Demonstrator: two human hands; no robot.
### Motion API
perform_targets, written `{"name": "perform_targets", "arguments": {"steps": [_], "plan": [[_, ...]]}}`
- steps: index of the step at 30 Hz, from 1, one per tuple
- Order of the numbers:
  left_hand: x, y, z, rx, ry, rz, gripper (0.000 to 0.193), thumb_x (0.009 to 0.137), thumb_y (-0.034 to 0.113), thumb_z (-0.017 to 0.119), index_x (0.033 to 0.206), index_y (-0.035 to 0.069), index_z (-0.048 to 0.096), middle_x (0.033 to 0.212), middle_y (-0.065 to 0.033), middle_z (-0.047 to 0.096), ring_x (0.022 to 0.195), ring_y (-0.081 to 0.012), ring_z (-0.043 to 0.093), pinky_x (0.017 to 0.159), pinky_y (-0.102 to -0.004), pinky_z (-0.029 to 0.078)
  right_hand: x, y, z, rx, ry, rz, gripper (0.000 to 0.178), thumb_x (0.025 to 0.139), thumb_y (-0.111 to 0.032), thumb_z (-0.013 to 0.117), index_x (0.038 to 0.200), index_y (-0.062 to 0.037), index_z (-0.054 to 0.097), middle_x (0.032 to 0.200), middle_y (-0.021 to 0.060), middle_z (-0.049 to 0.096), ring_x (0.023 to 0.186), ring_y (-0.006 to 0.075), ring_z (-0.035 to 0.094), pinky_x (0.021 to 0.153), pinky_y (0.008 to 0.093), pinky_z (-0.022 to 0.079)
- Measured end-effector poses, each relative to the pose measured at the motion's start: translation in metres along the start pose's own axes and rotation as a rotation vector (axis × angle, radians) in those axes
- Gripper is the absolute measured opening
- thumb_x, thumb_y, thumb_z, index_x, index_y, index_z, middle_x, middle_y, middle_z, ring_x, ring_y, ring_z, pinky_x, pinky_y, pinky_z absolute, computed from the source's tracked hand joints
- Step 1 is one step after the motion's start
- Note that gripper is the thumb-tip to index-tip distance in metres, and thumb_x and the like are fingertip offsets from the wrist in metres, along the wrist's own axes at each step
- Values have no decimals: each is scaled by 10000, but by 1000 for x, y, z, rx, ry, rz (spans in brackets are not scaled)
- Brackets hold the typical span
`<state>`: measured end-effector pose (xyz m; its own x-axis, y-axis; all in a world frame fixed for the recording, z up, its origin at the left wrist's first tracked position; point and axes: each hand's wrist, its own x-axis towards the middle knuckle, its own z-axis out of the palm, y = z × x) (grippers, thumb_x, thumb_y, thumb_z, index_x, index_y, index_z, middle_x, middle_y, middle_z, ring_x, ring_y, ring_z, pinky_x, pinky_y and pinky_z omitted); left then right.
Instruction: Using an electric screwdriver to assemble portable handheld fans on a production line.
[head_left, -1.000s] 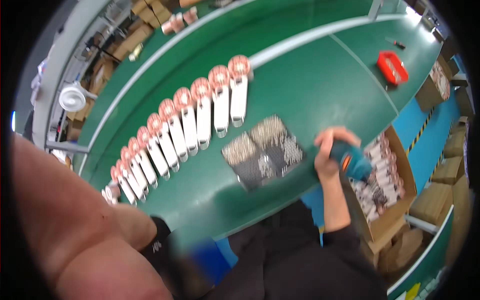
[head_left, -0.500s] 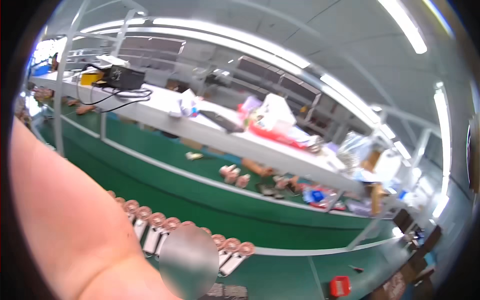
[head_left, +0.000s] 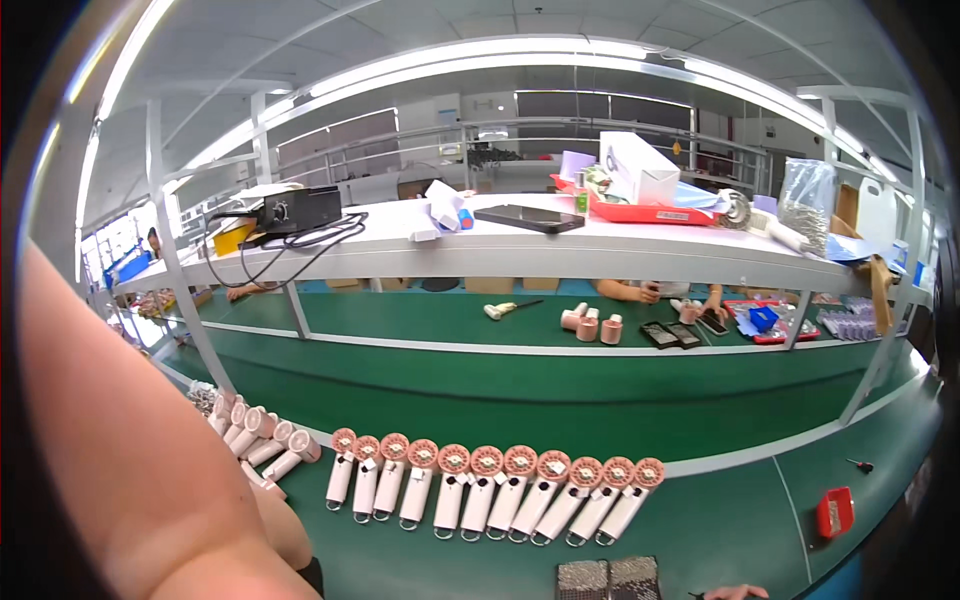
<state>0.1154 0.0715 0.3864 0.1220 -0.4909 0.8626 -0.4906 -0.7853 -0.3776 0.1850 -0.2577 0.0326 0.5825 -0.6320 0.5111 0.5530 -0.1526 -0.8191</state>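
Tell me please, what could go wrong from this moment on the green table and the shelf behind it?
The right hand, cut off by the lower edge, is near the black tray; a careless sweep might spill its small metal pieces. The pink-headed fans lie close side by side, so bumping one could push its neighbours. A black cable loops below the shelf front; if caught, it might drag the black box.

Slim, round-headed plastic fans (head_left: 485,500) have white handles and pink heads; the long, flat-topped workbench (head_left: 725,510) is plain green, the small plastic tray (head_left: 847,512) bright red.
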Motion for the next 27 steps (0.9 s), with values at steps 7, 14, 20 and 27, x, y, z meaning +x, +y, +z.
{"name": "perform_targets", "arguments": {"steps": [7, 14, 20, 27], "plan": [[-33, 3, -4, -53, -156, -66, 319, 805, 156, 676, 1099, 57, 600, 1039, -167, 586, 925, -254, 586, 743, -398, 481, -47, -41, 16, 386, -412, 29, 393, 913, -220, 518, 1281, -147, 399, 659, 84, 476, 506, 216, 481, 512, 380, 474], [-62, 13, -5, -77, -160, -176, 291, 802, 161, 672, 1073, 68, 619, 1014, -174, 594, 930, -263, 589, 732, -412, 479, -157, -49, 23, 350, -1026, 257, 236, 862, 15, 613, 1022, -61, 457, 759, 99, 591, 643, 157, 612, 595, 302, 497], [-89, 40, -43, -155, -277, -358, 268, 799, 165, 668, 1051, 77, 635, 992, -179, 601, 933, -272, 592, 723, -425, 478, -167, -63, 42, 222, -1072, -26, 189, 831, -60, 690, 960, -55, 551, 790, 77, 610, 696, 185, 623, 642, 304, 494], [-92, 65, -63, -413, -310, -544, 215, 758, 86, 699, 964, 52, 650, 895, -188, 626, 798, -305, 600, 678, -414, 483, -165, -72, 51, 225, -1474, 23, 321, 813, 27, 665, 1071, -41, 487, 726, 83, 638, 662, 130, 633, 614, 291, 523]]}}
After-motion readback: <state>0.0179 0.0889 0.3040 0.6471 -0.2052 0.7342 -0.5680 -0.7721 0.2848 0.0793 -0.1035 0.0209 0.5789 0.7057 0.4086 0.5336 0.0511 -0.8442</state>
